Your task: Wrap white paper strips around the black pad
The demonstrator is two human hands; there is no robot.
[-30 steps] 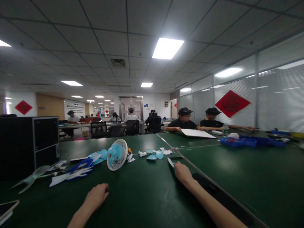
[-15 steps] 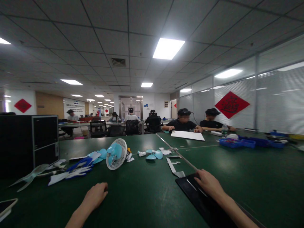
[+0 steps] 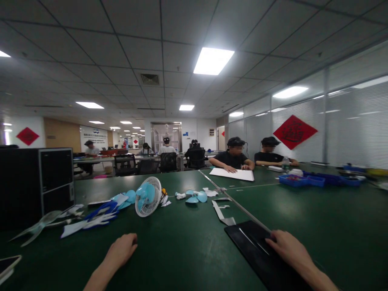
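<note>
My left hand point(image 3: 123, 248) rests on the green table, its fingers loosely curled together and nothing visible in them. At the right edge of a flat black panel point(image 3: 247, 242), my right hand point(image 3: 286, 244) has its thumb over the surface and its other fingers bent along the edge; the fingertips are hidden. A thin bright line runs along the panel's top; I cannot tell whether it is a strip or a reflection. Just beyond the panel's far end lies a white L-shaped piece point(image 3: 222, 214).
A white fan grille with light-blue blades point(image 3: 148, 197) stands left of centre, beside blue-and-white gloves point(image 3: 97, 218). Loose blue fan blades point(image 3: 196, 197) lie farther back. A black computer case point(image 3: 57, 178) stands left, blue trays point(image 3: 292, 180) right. Across the table, a person handles a white board point(image 3: 232, 174).
My right hand has moved right and nearer along the black panel's edge, uncovering its far corner. My left hand stays put. The person opposite has shifted the white board left, one hand now on it.
</note>
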